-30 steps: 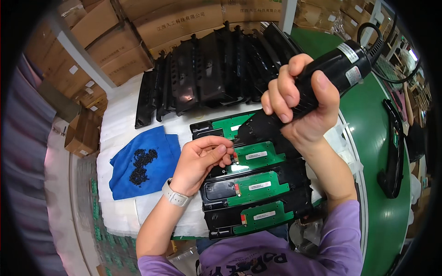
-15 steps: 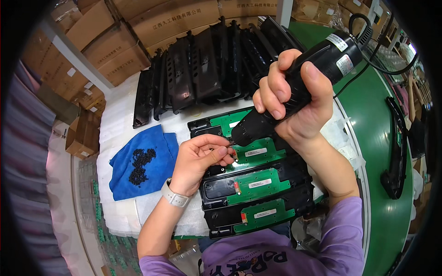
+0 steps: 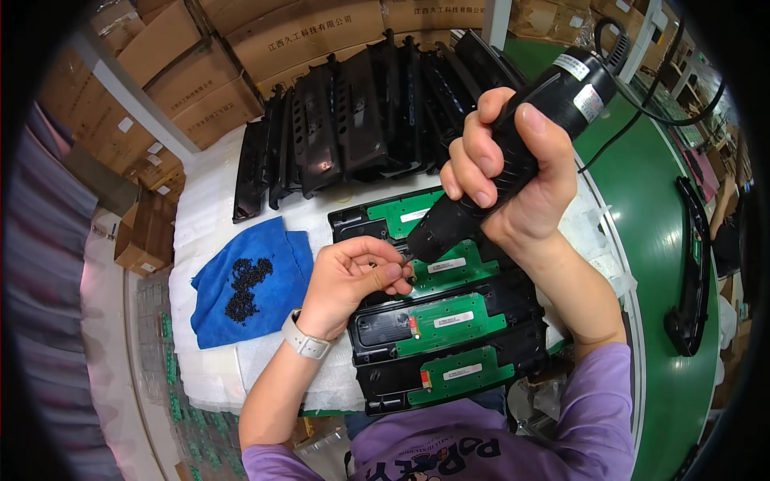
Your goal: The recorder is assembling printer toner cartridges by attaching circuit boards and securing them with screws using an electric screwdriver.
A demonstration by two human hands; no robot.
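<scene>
My right hand (image 3: 521,172) is wrapped round a black corded electric screwdriver (image 3: 525,148), held slanting with its nose down to the left. The fingers of my left hand (image 3: 353,280) are pinched together at the screwdriver's tip; whatever small thing they hold is hidden. Both hands are over a row of black plastic panels (image 3: 373,325) fitted with green circuit boards (image 3: 489,321). My left fingers cover part of the second board from the far end. Left of this hand, a pile of small black screws (image 3: 241,301) lies on a blue cloth (image 3: 208,276).
Behind the panels, several glossy black plastic housings (image 3: 353,120) stand close together on the white-covered table (image 3: 216,192). Cardboard boxes (image 3: 305,36) are stacked at the back. To the right, a long black part (image 3: 690,272) rests on a green conveyor belt (image 3: 642,240).
The screwdriver has tipped slightly more upright, its rear end moving left and away. My left fingertips have come up close against its tip. The black part on the belt has slid slightly nearer.
</scene>
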